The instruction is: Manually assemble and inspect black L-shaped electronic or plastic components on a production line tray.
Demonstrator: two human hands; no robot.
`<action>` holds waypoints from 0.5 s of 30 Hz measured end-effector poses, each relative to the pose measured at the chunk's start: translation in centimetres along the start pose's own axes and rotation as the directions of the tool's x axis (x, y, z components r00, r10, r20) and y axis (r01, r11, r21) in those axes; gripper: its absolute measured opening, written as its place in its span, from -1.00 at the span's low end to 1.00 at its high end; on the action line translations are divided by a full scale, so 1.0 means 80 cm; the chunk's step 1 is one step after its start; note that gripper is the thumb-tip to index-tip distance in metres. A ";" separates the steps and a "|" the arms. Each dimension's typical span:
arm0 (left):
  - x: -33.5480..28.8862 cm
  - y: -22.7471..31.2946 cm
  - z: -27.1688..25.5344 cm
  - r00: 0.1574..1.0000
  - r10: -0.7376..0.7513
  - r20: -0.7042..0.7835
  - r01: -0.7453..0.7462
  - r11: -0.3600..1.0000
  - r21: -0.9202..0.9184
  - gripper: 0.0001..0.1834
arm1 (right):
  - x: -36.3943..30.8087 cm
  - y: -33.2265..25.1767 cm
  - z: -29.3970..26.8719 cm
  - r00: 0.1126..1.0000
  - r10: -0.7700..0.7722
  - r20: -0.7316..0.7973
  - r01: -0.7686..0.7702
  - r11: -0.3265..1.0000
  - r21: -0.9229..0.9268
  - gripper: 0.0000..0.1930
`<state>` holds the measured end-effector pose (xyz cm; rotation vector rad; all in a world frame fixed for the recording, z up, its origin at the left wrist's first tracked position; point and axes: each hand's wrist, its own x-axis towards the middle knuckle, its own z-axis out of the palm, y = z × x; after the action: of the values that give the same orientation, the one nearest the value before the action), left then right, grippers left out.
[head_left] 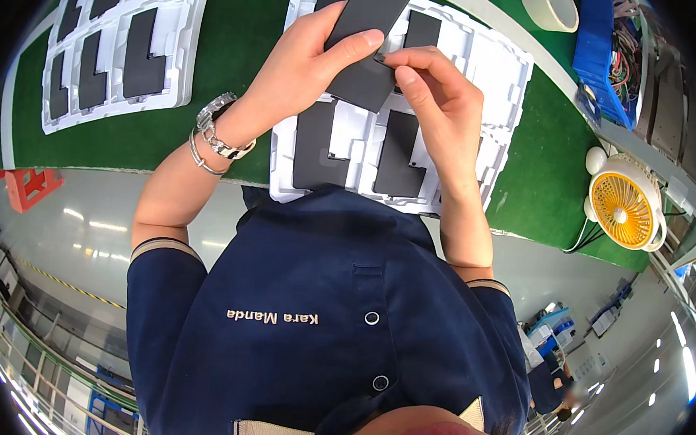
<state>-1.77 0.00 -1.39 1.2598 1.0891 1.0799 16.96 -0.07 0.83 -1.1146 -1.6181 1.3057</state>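
A flat black battery-like piece [366, 19] is held up, tilted, over a white moulded tray [496, 83]. My left hand [302, 63] grips it from its left side, the thumb lying across its face. With thumb and forefinger, my right hand [450, 104] pinches at a small dark tab [380, 58] on the piece's right edge. Beneath both hands, similar L-shaped black pieces [314, 144] lie in the tray's pockets; the raised piece and my hands hide some of the far pockets. A bracelet and a metal watch circle my left wrist.
Another white tray [115, 117] with several black pieces lies at the left on the green tabletop [238, 51]. At the right are a white fan [623, 206] with a yellow grille, a blue bin [594, 41] of wires and a cream ring-shaped roll [550, 8].
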 end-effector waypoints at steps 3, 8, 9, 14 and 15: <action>-0.001 0.000 0.002 1.000 -0.016 -0.001 0.016 0.999 -0.029 -0.67 | -0.002 0.001 0.000 0.999 -0.036 0.000 0.036 0.998 -0.049 -0.88; -0.002 0.000 0.001 0.998 -0.057 0.030 0.059 0.994 -0.090 -0.69 | -0.005 -0.003 0.002 1.000 -0.018 0.001 0.018 0.999 -0.035 -0.89; -0.002 -0.001 0.001 0.998 -0.059 0.033 0.062 0.993 -0.104 -0.69 | -0.006 -0.003 0.002 1.000 -0.026 0.001 0.026 0.998 -0.060 -0.90; -0.003 0.002 0.000 0.996 -0.065 0.068 0.073 0.990 -0.118 -0.70 | -0.008 -0.001 0.006 0.983 -0.184 0.005 0.183 0.974 -0.136 -0.91; -0.004 0.005 0.000 0.995 -0.065 0.081 0.076 0.987 -0.139 -0.70 | -0.009 0.000 0.008 0.969 -0.247 0.004 0.244 0.956 -0.163 -0.90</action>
<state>-1.83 -0.33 -0.99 1.1324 0.9748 1.0286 16.59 -0.95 0.72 -0.9775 -1.8124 1.0162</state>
